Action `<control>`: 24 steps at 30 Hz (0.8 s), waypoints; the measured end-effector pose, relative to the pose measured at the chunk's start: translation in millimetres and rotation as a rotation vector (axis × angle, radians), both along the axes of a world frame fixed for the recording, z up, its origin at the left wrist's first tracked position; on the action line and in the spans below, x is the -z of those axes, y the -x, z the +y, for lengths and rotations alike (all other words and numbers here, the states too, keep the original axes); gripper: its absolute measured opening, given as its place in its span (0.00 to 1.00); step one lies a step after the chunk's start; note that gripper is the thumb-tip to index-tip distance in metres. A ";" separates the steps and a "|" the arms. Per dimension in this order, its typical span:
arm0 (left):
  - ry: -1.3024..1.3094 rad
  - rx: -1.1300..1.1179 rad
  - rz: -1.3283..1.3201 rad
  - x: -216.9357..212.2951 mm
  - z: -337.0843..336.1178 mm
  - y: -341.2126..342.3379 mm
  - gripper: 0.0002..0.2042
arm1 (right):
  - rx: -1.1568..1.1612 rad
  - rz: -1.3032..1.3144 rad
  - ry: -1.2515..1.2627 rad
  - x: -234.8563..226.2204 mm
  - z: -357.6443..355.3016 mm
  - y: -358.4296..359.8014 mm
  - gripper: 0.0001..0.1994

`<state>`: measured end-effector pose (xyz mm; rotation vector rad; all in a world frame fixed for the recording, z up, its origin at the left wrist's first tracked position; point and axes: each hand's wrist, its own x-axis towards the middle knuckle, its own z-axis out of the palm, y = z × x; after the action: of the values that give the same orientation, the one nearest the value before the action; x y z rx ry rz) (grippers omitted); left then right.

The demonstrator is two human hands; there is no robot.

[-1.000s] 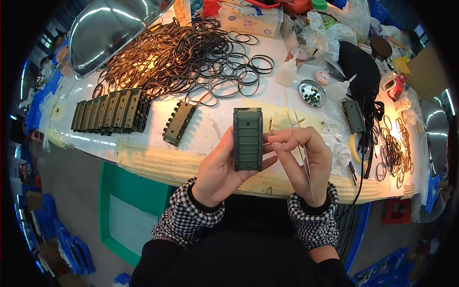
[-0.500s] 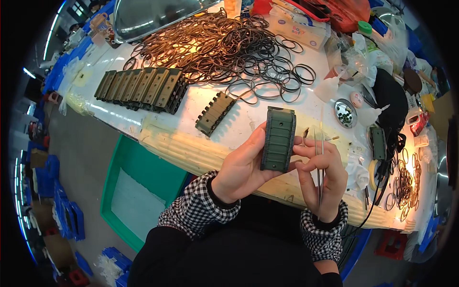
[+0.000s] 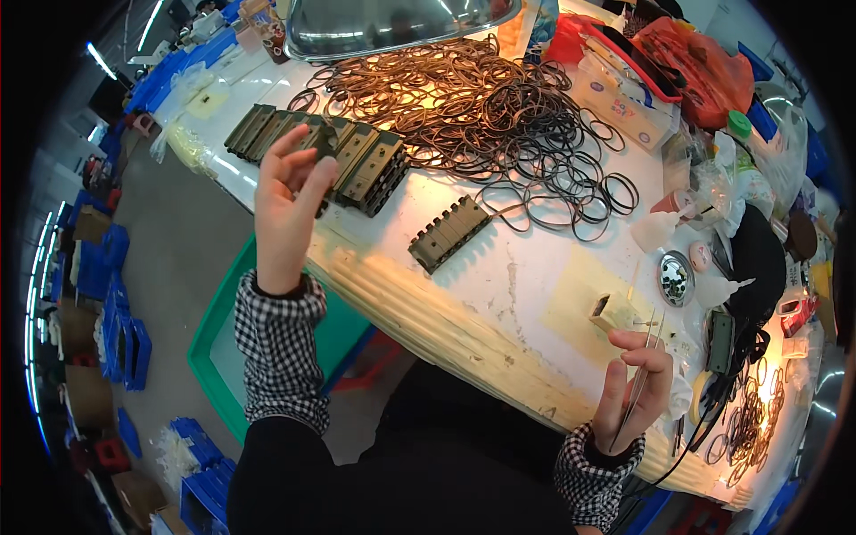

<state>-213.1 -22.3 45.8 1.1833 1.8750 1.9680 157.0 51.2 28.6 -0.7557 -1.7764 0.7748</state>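
Tweezers point(image 3: 634, 395) lie across the right hand point(image 3: 649, 397), long axis running up and slightly right, tips toward the far side of the table point(image 3: 499, 276). Slim, silver metal, two prongs a little apart at the tips. Right hand holds them with fingers curled, thumb upright, palm turned left, near the table's front edge.

Left hand point(image 3: 285, 214) is over the row of blocks point(image 3: 370, 169), fingertips at a dark green block point(image 3: 323, 138) in that row; cannot tell whether they grip or only hover, area blurred. Row runs upper left to lower right; near-end blocks slant upper right to lower left. Olive-green, ribbed, dark knobs on the near-end side. Left forearm comes up from the lower edge in a checked sleeve point(image 3: 283, 357), thumb spread apart from the fingers.

Single block point(image 3: 448, 234) lies apart between the hands, farther up the table, long axis lower left to upper right, knobs along its upper-left edge, olive-tan.

Farther out: tangled pile of dark bands point(image 3: 473, 98) behind the blocks, round metal dish point(image 3: 669, 259) with small dark pieces beyond the right hand, green tray point(image 3: 343, 334) below table level at left, red plastic bag point(image 3: 704, 67) far right.
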 end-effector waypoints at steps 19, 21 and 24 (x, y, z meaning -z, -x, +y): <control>0.745 -0.392 0.807 8.4 6.4 222.1 0.18 | -0.009 -0.105 -0.122 3.3 1.6 4.9 0.06; 0.771 -0.380 0.781 9.1 6.3 215.6 0.19 | 0.003 -0.105 -0.133 3.1 -0.1 5.2 0.06; 0.628 -0.575 1.011 15.2 2.8 211.0 0.20 | -0.019 -0.075 -0.137 0.7 1.1 5.2 0.07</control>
<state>-424.1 -19.5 30.6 1.6720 3.2565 0.6808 151.8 52.4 27.8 -0.6858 -1.8852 0.6372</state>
